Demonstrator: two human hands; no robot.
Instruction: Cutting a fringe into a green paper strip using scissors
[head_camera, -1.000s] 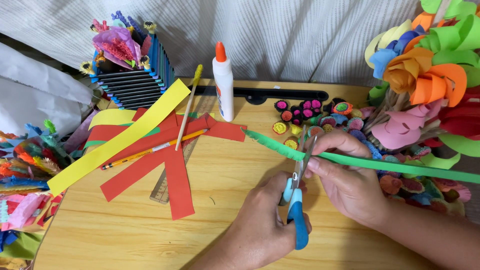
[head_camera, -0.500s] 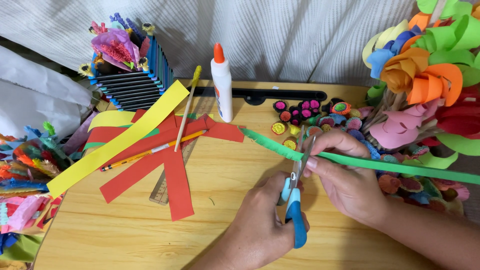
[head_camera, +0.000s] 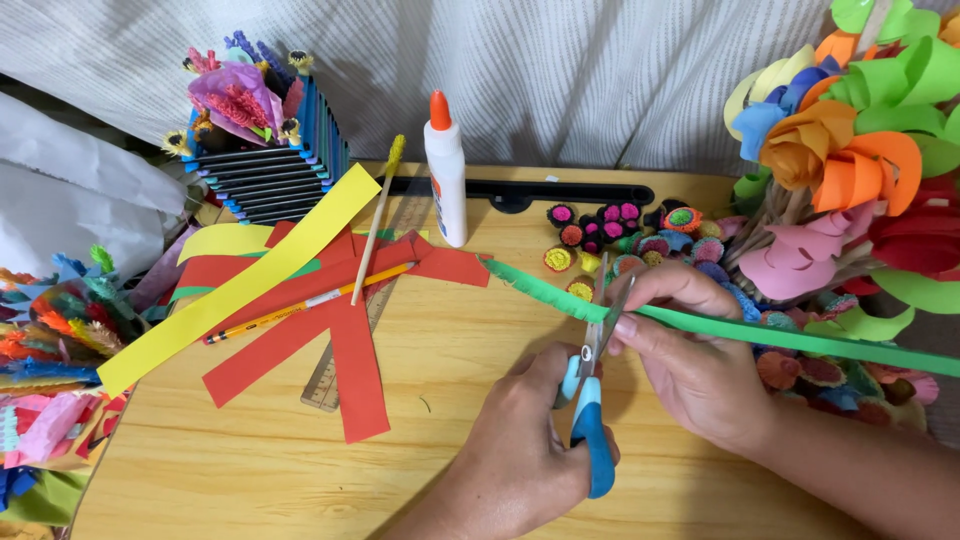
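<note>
Paper is what the head view is showing in hand: a long green strip is running from near the middle of the table out past its right edge. It looks thin, light and floppy, likely to sag or tear if pulled, so the best hold seems to be a pinch close to the cut. The right hand is doing just that, fingers closed on the strip just right of the blades. The left hand is gripping blue-handled scissors, blades parted around the strip's edge. The strip's left end is looking fringed with small snips.

Red strips, a yellow strip, a pencil and a ruler are lying toward the left edge. A glue bottle is standing near the far edge, with small paper rolls to its right.

Parts are staying hard to read: the left palm and finger loops are hidden behind the hand's back, the strip's right end is being cut off by the frame, and the ruler is lying largely under the red paper. Paper flowers at the right are covering whatever holds them.
</note>
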